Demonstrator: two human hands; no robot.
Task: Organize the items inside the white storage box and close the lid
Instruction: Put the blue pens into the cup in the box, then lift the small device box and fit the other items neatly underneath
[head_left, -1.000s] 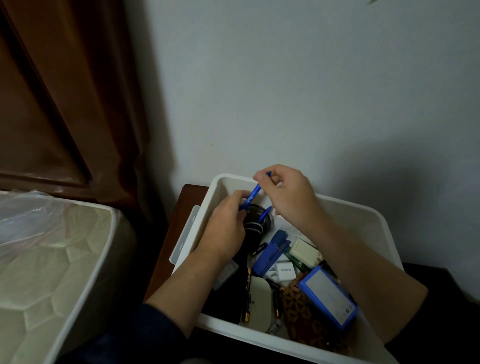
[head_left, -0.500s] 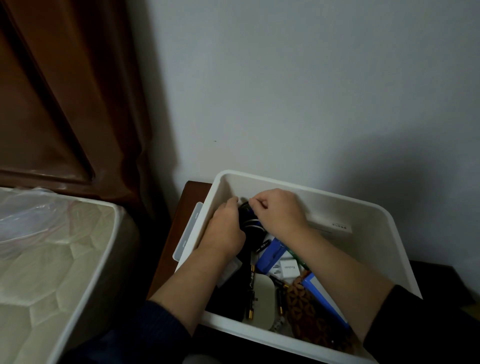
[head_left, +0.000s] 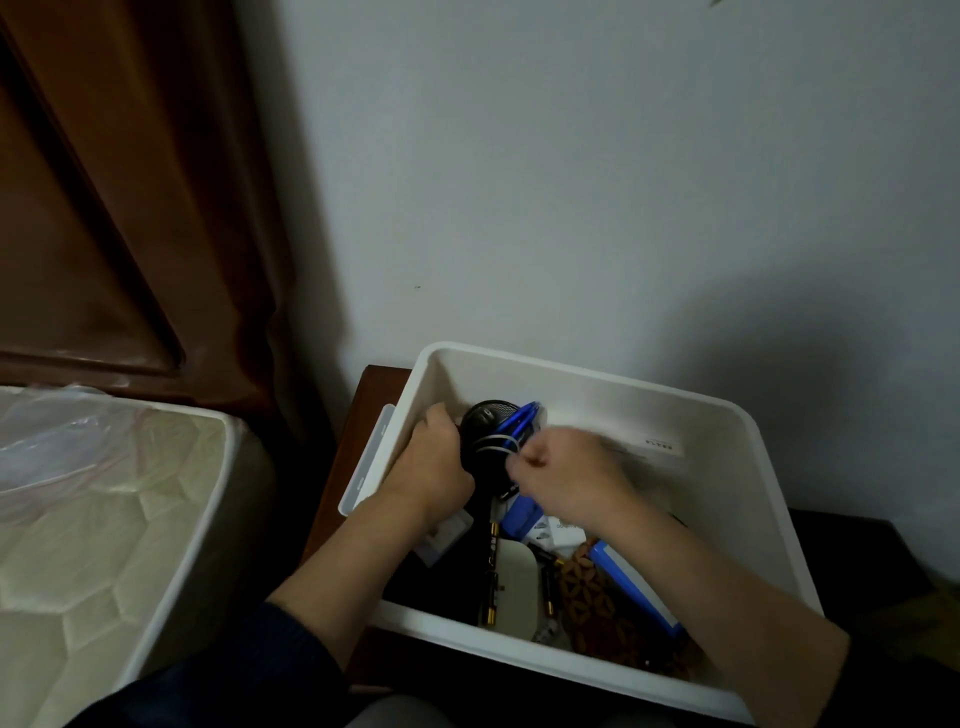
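The blue pens (head_left: 517, 422), raised a second ago, now lie tucked against the black microphone (head_left: 485, 436) gripped by the left hand (head_left: 434, 467); right hand (head_left: 563, 475), blurred, seemingly pinches its white band inside the white storage box (head_left: 727, 415). Sorting continues.

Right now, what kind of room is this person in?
Probably a bedroom. A quilted mattress lies on the left below a dark wooden headboard, and the white storage box sits on a small wooden stand against the wall.

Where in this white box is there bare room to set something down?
Bare floor shows in the white box's far right corner, under its small label, beyond the right hand. The near half is crowded: batteries, blue case, patterned pouch.
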